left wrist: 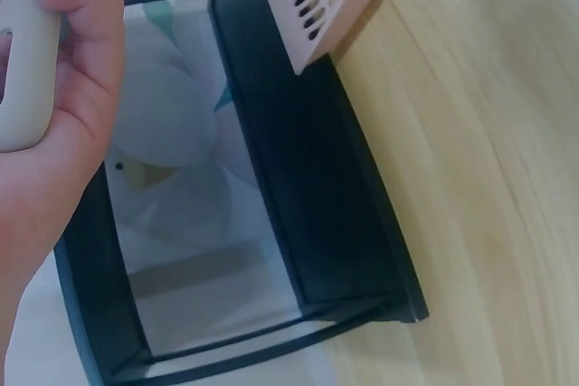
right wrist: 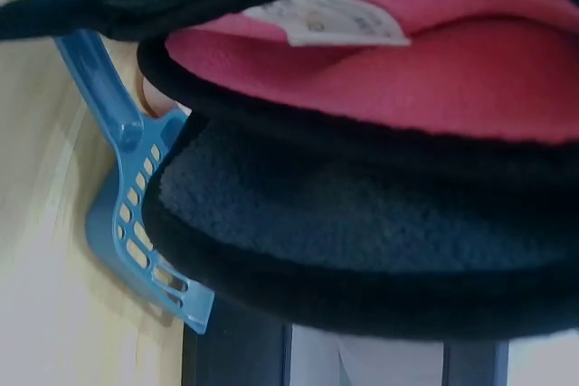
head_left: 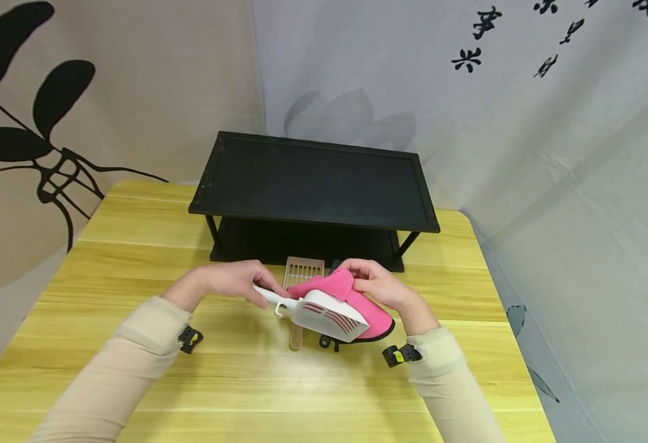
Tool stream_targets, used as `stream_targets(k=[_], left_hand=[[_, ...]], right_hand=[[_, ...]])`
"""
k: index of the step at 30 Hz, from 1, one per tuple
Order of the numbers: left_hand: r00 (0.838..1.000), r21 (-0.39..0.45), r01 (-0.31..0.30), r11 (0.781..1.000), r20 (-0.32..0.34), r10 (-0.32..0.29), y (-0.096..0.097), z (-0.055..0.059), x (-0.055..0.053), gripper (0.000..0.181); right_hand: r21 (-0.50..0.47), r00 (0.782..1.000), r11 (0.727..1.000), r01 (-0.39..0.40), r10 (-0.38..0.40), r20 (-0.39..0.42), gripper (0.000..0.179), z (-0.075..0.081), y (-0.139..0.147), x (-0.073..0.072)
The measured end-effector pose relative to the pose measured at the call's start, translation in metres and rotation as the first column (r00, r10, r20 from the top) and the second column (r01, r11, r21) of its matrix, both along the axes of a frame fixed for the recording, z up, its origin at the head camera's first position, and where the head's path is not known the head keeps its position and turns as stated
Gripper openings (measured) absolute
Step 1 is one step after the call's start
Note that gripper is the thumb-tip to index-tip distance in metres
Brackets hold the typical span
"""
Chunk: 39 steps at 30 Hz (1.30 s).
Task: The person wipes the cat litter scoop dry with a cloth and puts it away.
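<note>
My left hand (head_left: pixel 237 280) grips the handle of a white slotted litter scoop (head_left: pixel 324 315), whose pale handle (left wrist: pixel 32 70) also shows in the left wrist view. The scoop's head lies across a pink fleece garment (head_left: pixel 376 317) with black edging, and pink shows through its slots. My right hand (head_left: pixel 376 283) pinches the garment's upper edge. In the right wrist view the garment (right wrist: pixel 362 214) shows a dark grey fleece side, a pink side and a white label; the right hand's fingers are hidden there.
A light pink slotted scoop (head_left: pixel 304 269) and a blue slotted scoop (right wrist: pixel 127 196) lie by the front of a black two-tier shelf (head_left: pixel 315 181). The shelf stands at the back of the wooden table (head_left: pixel 235 394), before a printed curtain (head_left: pixel 357 67).
</note>
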<state>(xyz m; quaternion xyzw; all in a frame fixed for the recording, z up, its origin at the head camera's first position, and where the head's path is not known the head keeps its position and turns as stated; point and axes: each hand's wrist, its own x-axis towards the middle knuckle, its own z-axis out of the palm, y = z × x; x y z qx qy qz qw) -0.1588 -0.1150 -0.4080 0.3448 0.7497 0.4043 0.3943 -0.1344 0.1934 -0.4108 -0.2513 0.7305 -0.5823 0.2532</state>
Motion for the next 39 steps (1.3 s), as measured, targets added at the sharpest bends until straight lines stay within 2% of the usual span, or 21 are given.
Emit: stream_targets(k=[4,9,14,19,25,31,37,39], left_hand=[[0.999,-0.005,-0.050,0.999,-0.022,0.050,-0.006,-0.004,-0.002,0.034],[0.989,0.019,-0.145,0.989,-0.001,0.145,-0.014,-0.005,-0.004,0.034],[0.974,0.054,-0.227,0.972,0.037,0.226,-0.020,-0.001,-0.004,0.038],[0.958,0.093,-0.286,0.954,0.049,0.282,-0.027,0.003,-0.007,0.042],[0.935,0.160,-0.350,0.923,0.122,0.334,-0.038,0.007,-0.009,0.045],[0.911,0.218,-0.407,0.887,0.162,0.379,-0.042,0.016,-0.008,0.045],[0.887,0.290,-0.459,0.840,0.206,0.414,-0.045,0.018,-0.008,0.044],[0.874,0.307,-0.484,0.819,0.221,0.433,-0.047,0.018,-0.009,0.041]], right_hand=[[-0.029,0.999,0.999,0.035,-0.036,-0.013,0.021,-0.001,0.010,-0.001],[-0.087,0.993,0.990,0.115,-0.116,-0.002,0.028,0.000,0.027,-0.002],[-0.167,0.977,0.963,0.213,-0.205,0.064,0.037,0.000,0.047,-0.002],[-0.198,0.956,0.938,0.286,-0.264,0.131,0.037,0.001,0.068,0.003],[-0.205,0.941,0.922,0.330,-0.303,0.149,0.040,0.005,0.088,0.011],[-0.219,0.931,0.907,0.360,-0.336,0.142,0.043,0.010,0.104,0.016],[-0.255,0.934,0.900,0.352,-0.322,0.153,0.043,0.012,0.114,0.018],[-0.265,0.935,0.898,0.351,-0.319,0.157,0.043,0.011,0.117,0.019]])
